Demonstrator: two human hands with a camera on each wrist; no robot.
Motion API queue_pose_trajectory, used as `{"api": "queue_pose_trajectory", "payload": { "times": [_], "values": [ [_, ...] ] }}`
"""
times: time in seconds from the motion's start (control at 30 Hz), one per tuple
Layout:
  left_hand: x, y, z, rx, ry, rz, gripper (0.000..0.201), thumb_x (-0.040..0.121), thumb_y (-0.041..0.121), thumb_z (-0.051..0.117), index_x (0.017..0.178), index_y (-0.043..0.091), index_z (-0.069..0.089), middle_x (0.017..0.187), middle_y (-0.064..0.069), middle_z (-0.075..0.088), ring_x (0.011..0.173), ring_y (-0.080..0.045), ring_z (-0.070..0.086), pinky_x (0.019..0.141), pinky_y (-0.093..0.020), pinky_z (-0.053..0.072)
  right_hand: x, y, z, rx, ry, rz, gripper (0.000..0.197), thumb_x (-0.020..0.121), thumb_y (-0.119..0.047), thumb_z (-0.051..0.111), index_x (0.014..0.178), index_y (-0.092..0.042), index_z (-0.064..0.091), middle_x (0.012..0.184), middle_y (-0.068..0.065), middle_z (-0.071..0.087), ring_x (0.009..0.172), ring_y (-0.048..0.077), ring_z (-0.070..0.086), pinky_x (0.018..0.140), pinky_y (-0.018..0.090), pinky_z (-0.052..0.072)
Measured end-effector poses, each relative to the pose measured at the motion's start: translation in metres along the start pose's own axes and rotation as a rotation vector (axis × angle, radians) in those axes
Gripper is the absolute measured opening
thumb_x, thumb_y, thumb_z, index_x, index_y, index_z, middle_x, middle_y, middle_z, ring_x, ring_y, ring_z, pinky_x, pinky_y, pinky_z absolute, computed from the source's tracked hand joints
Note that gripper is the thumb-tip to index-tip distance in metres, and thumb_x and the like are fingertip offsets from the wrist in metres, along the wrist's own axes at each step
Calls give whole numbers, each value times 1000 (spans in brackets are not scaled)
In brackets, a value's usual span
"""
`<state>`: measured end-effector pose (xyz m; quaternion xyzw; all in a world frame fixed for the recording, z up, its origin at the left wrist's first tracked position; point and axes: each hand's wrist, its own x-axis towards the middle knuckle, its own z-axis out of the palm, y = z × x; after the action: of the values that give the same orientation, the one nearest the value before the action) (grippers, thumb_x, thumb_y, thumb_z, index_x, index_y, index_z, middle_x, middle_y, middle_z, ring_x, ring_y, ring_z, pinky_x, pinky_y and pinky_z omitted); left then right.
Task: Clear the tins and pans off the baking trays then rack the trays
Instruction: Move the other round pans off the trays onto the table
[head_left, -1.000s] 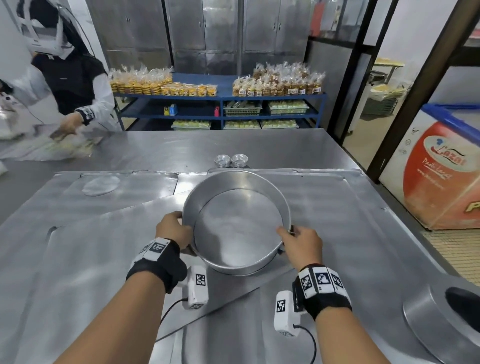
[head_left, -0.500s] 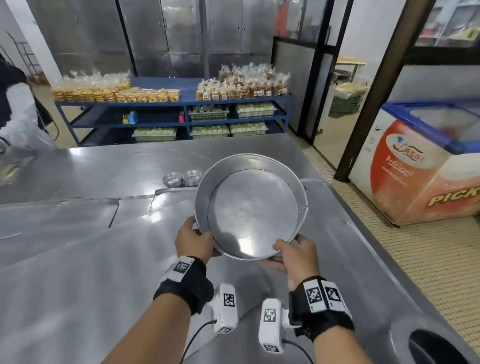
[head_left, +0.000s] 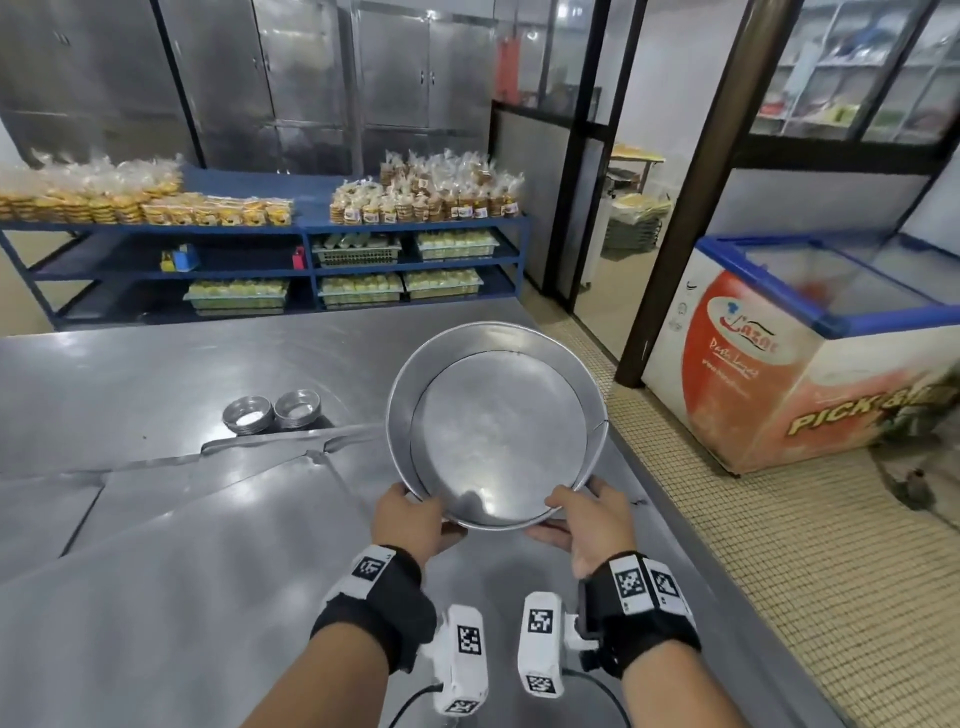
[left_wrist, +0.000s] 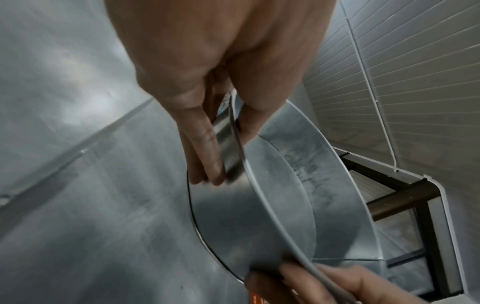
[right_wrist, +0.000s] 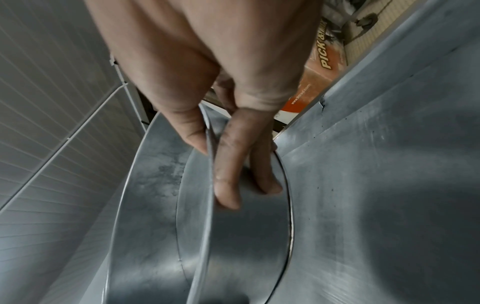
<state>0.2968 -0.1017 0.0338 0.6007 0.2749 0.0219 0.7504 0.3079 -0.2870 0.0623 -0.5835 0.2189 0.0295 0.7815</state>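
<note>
Together, two hands (head_left: 410, 519) (head_left: 592, 525) hold one round pan (head_left: 496, 423); two tins (head_left: 270, 413) behind

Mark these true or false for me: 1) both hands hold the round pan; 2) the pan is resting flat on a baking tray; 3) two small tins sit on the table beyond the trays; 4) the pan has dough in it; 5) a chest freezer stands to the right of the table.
1) True: the left hand and the right hand grip the near rim of the round pan.
2) False: it is lifted and tilted, clear of the baking trays.
3) True: the small tins sit side by side on the table.
4) False: the pan is empty.
5) True: the chest freezer stands on the floor at right.
</note>
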Motion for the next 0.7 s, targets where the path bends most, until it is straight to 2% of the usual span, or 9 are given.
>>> {"api": "queue_pose_trajectory", "payload": {
  "times": [0.07,0.1,0.23,0.37,0.43,0.5,0.6,0.67,0.7],
  "values": [
    [8,7,12,-56,-24,-17,30,82,-15,67,110,-6,61,101,-26,70,82,-42,73,54,-33,60,14,-6,2,17,12,10,41,84,12,55,120,-7,60,103,18,68,68,35,69,65,51,61],
    [15,9,19,-66,-36,-14,32,81,-16,67,111,-7,61,102,-26,70,83,-43,73,55,-34,61,22,-9,3,26,20,14,42,84,12,55,122,-6,59,99,17,68,67,33,69,65,51,61],
    [47,24,45,-70,-79,18,35,80,-14,66,114,-6,61,110,-28,69,88,-44,73,65,-43,63,53,-28,4,45,26,-2,42,85,12,57,124,-3,59,87,14,66,64,31,68,59,46,62],
    [86,35,84,-116,-125,44,34,83,-17,62,116,-10,59,109,-28,69,92,-46,72,59,-37,62,109,-48,2,51,-8,-17,40,85,13,56,123,-1,59,94,13,65,67,32,69,60,47,62],
    [109,39,106,-127,-127,61,31,82,-18,62,111,-9,60,106,-28,70,93,-46,72,60,-39,63,144,-56,3,34,-33,-17,38,85,15,56,120,1,60,93,14,64,64,30,71,65,51,61],
    [137,38,126,-111,-122,69,27,81,-18,65,104,-3,63,104,-26,71,93,-45,72,69,-45,64,178,-62,3,23,-41,-18,30,85,16,55,110,0,61,90,14,64,63,30,71,66,53,60],
    [178,37,154,-86,-108,74,26,72,-15,72,92,1,66,102,-26,73,92,-44,73,84,-57,60,229,-69,6,15,-56,-19,21,85,15,55,100,1,61,96,19,66,74,36,69,62,51,60],
    [205,36,170,-60,-102,85,29,64,-8,77,89,1,66,101,-24,73,92,-40,73,88,-56,59,263,-72,8,4,-79,-14,19,86,14,55,97,0,61,100,22,67,75,36,70,58,45,62],
    [217,35,178,-42,-95,86,26,66,-7,77,88,1,65,97,-21,72,91,-36,73,87,-54,60,279,-72,10,-6,-97,-12,18,86,13,55,95,-1,61,103,24,68,75,37,70,56,42,62]
  ]
}}
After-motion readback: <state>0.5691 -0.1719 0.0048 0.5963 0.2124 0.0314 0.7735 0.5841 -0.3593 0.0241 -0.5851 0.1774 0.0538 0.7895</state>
